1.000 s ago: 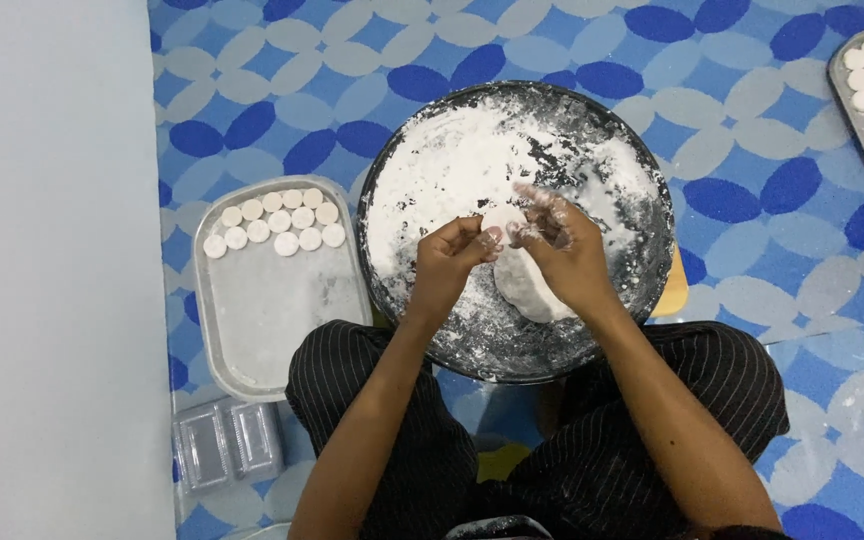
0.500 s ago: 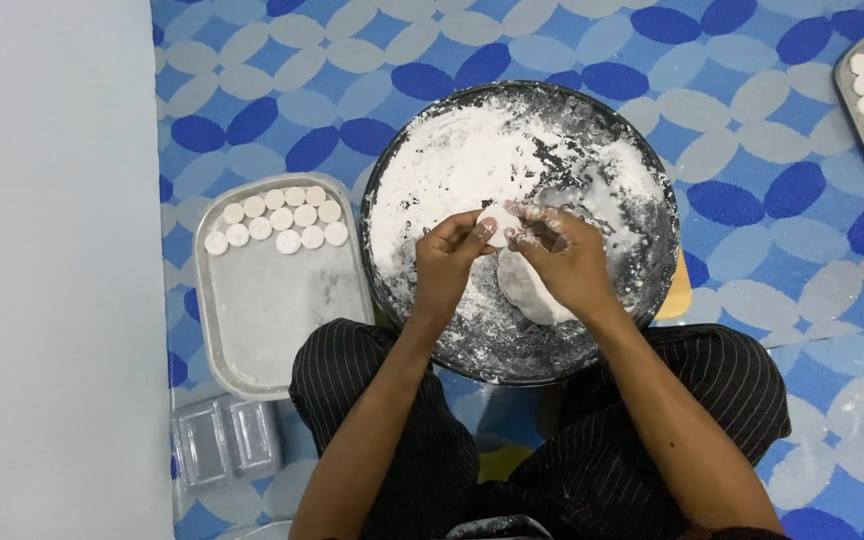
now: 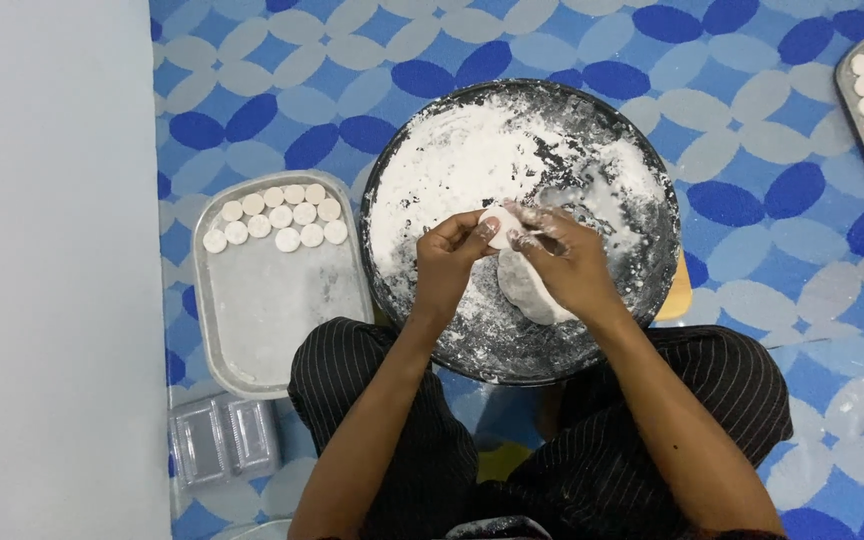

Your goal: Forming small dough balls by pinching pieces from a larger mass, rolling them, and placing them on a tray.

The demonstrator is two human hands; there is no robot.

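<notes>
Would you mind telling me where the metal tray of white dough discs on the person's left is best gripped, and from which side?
Probably by the raised rim of the metal tray on its long sides, at the bare near half, coming from above. The dough discs crowd only the far end, and the tray lies flat on the mat. The round pan stands close to the right rim, so space there is tight.

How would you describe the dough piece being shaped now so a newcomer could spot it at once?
Find the round dark floured pan in the middle. Above it, the left hand and right hand meet on a small white disc. Unlike the discs lined up on the grey tray, it is held.
</notes>
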